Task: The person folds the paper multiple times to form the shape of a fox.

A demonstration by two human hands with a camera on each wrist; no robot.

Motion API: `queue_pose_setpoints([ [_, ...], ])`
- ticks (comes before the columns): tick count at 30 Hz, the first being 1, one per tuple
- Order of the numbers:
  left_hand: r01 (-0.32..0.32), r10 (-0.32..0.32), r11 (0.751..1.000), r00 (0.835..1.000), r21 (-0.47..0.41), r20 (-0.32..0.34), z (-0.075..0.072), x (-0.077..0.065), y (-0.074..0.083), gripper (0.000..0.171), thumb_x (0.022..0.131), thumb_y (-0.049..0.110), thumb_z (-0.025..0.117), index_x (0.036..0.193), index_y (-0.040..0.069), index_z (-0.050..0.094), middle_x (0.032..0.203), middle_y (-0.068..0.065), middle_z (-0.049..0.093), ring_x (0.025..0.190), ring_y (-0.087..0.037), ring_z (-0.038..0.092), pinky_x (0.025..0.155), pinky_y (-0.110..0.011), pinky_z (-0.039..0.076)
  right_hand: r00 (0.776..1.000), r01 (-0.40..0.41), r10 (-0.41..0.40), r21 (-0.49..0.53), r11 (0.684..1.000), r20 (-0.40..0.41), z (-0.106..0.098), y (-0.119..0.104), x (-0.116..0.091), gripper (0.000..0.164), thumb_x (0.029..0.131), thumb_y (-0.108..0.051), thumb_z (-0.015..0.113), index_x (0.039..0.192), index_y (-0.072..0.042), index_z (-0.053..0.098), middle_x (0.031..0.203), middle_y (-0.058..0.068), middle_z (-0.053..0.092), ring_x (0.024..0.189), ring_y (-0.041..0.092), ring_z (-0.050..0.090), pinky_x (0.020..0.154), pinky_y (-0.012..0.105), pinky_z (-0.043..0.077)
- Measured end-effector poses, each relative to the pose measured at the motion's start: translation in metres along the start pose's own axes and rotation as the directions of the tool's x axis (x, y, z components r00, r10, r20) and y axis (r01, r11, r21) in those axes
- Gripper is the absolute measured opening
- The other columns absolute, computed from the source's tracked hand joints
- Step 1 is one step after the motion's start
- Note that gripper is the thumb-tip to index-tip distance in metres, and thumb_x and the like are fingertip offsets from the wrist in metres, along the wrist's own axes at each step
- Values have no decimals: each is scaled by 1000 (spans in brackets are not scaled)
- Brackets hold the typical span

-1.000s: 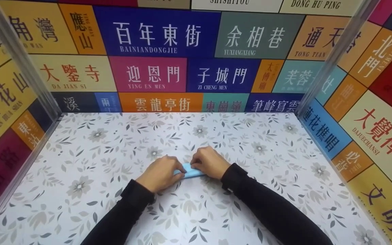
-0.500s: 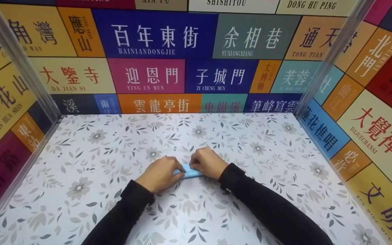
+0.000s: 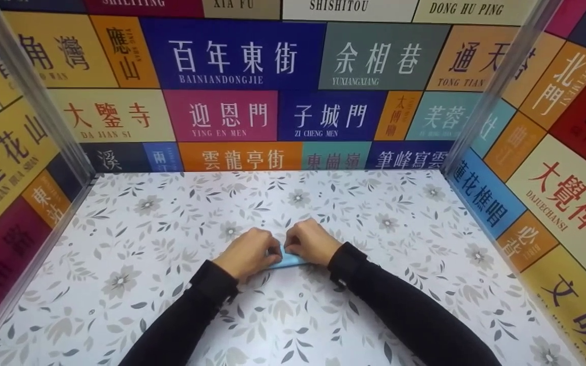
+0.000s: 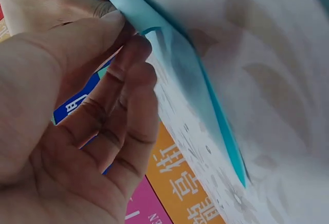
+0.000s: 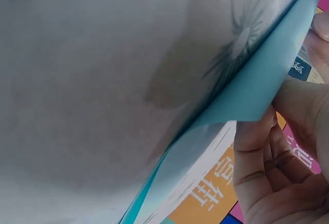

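Observation:
A light blue sheet of paper (image 3: pixel 289 261), folded over on itself, lies low over the patterned tabletop between both hands. My left hand (image 3: pixel 248 255) pinches its left part between thumb and index finger. In the left wrist view the other fingers curl loosely beside the blue paper (image 4: pixel 187 72), whose folded edge runs down to a point. My right hand (image 3: pixel 314 243) pinches the paper's far edge close to the left fingertips. From the right wrist, the blue paper (image 5: pixel 257 88) shows a curled fold with thumb and index finger at its edge. The hands hide much of the sheet.
The white tabletop (image 3: pixel 171 310) has a grey leaf and flower print. Upright panels of coloured blocks with lettering, such as the back panel (image 3: pixel 232 81), enclose it at back, left and right. Clear corner posts (image 3: pixel 496 81) stand where the panels meet.
My left hand has shifted slightly right and turned, its fingertips now nearer the right hand and covering more of the paper. The right hand has barely moved.

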State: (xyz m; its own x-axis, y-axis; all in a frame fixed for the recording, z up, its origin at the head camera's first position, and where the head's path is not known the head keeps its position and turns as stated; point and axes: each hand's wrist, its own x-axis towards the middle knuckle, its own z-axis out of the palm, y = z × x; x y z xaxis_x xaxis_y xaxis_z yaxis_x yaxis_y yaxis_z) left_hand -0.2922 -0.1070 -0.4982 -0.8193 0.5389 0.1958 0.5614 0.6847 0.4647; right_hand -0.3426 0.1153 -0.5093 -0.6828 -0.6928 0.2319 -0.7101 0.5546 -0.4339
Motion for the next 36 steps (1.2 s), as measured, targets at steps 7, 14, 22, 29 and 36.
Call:
queue_pose_setpoints([
  [7, -16, 17, 999, 999, -36, 50, 2, 20, 1, 11, 93, 4, 90, 84, 8, 85, 81, -5, 82, 71, -13, 65, 70, -28, 54, 1000, -2, 1, -34, 999, -14, -2, 0, 2, 16, 86, 11, 84, 86, -5, 87, 81, 9, 85, 72, 23, 74, 69, 31, 58],
  [14, -13, 14, 999, 999, -43, 41, 11, 23, 2, 10, 87, 3, 92, 82, 7, 85, 78, -6, 82, 67, -12, 64, 66, -26, 53, 1000, 17, -18, -50, 999, -20, 1, 0, 1, 13, 89, 6, 87, 87, -7, 87, 82, 8, 86, 73, 23, 75, 71, 32, 60],
  [22, -58, 57, 995, 998, -75, -16, 19, 18, 0, 17, 83, 1, 95, 77, 8, 80, 71, -4, 79, 64, -7, 58, 66, -22, 49, 1000, 9, -9, -30, 1000, -9, -2, 1, 0, 16, 87, 9, 84, 85, -7, 87, 83, 7, 86, 74, 22, 75, 72, 30, 60],
  [29, -56, 53, 994, 998, -89, -37, 16, 15, 0, 15, 82, -1, 94, 77, 6, 81, 69, -5, 78, 63, -6, 56, 65, -22, 49, 1000, 16, -16, -18, 1000, -13, -1, 2, 1, 15, 88, 8, 85, 87, -7, 88, 84, 7, 87, 76, 24, 77, 73, 31, 62],
  [36, -5, 6, 994, 1000, -105, 12, 13, 12, -2, 13, 81, 4, 97, 77, 8, 85, 70, -3, 80, 62, -2, 55, 64, -21, 50, 999, 34, -34, 3, 999, 0, -2, 2, -1, 9, 92, 4, 91, 90, -5, 89, 87, 8, 88, 80, 27, 82, 75, 29, 62],
])
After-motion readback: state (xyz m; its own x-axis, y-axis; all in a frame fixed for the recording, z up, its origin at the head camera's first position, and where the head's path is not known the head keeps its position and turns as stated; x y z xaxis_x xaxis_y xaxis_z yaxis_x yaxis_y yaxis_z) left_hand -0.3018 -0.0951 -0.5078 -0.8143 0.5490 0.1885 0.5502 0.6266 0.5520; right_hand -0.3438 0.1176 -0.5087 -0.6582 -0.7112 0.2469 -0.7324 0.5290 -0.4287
